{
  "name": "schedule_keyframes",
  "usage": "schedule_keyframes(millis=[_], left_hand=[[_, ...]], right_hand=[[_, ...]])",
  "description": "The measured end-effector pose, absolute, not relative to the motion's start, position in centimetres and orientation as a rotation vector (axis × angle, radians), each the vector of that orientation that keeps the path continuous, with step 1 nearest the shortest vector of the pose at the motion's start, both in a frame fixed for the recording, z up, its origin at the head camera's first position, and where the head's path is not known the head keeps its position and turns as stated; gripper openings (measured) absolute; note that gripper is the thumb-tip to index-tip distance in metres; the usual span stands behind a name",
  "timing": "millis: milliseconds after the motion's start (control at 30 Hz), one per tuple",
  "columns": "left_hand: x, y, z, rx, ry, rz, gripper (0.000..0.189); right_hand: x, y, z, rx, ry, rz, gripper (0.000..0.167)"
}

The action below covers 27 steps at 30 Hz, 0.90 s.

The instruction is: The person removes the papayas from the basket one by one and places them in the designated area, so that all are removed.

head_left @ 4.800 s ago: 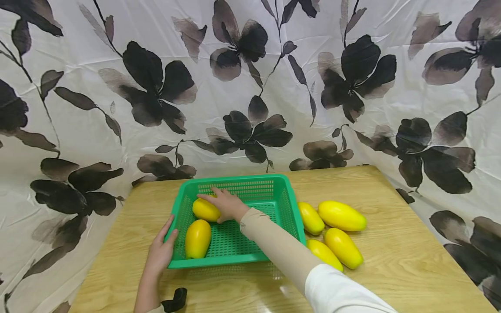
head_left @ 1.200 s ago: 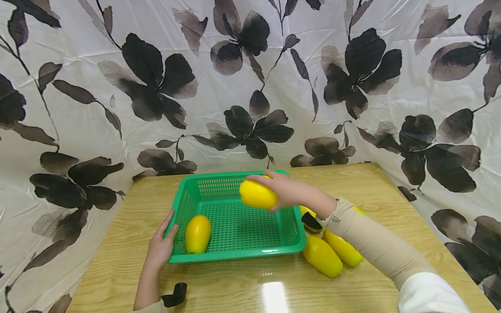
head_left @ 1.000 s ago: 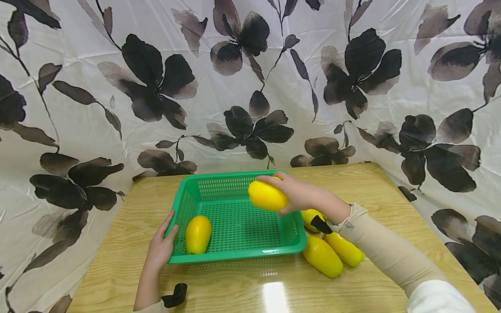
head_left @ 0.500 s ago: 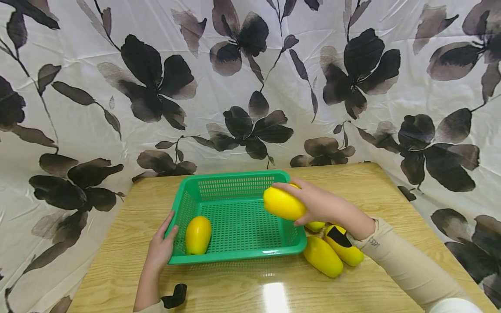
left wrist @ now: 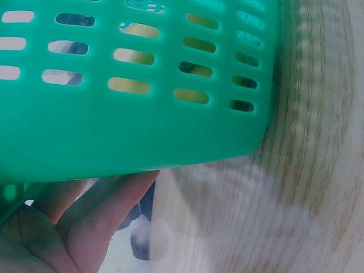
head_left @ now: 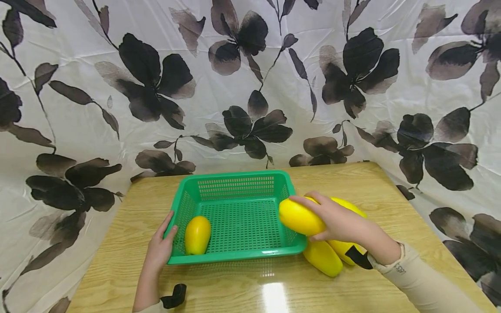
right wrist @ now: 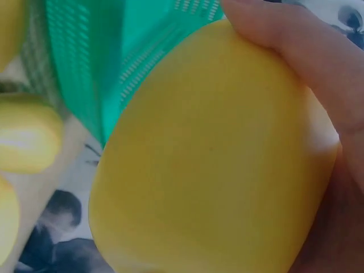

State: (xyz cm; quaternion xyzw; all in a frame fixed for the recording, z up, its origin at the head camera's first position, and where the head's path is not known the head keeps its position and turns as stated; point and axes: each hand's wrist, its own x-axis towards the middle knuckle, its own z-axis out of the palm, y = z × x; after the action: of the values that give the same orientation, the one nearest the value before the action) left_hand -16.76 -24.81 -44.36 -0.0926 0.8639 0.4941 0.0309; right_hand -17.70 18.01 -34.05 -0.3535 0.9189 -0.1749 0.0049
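My right hand (head_left: 341, 221) grips a yellow mango (head_left: 300, 217), thumb and fingers spread round its sides. The mango overlaps the right rim of the green plastic basket (head_left: 231, 258) in the head view. In the right wrist view the held mango (right wrist: 210, 153) fills the middle, with the basket wall (right wrist: 82, 51) behind it. One more mango (head_left: 197, 235) lies inside the basket at the left. My left hand (head_left: 158, 247) holds the basket's left side at the rim; in the left wrist view its fingers (left wrist: 108, 210) reach under the basket edge.
Several mangoes lie on the wooden table (head_left: 219, 289) just right of the basket, among them a near one (head_left: 323, 258) and a far one (head_left: 348, 204), partly hidden by my right hand. A floral cloth (head_left: 250, 87) hangs behind the table.
My right hand took a mango from the basket's back left, lifted it, and has carried it rightward to the right rim. The left hand stays on the basket's left side.
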Motion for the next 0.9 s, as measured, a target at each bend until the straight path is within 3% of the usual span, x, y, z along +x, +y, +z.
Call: schedule_keyframes(millis=[900], left_hand=[[-16.7,-24.9,-44.4,-0.278,2.666,1.541,0.052]], right_hand=[[-12.0,21.7,-38.9,-0.839,2.905,-0.728,0.097]])
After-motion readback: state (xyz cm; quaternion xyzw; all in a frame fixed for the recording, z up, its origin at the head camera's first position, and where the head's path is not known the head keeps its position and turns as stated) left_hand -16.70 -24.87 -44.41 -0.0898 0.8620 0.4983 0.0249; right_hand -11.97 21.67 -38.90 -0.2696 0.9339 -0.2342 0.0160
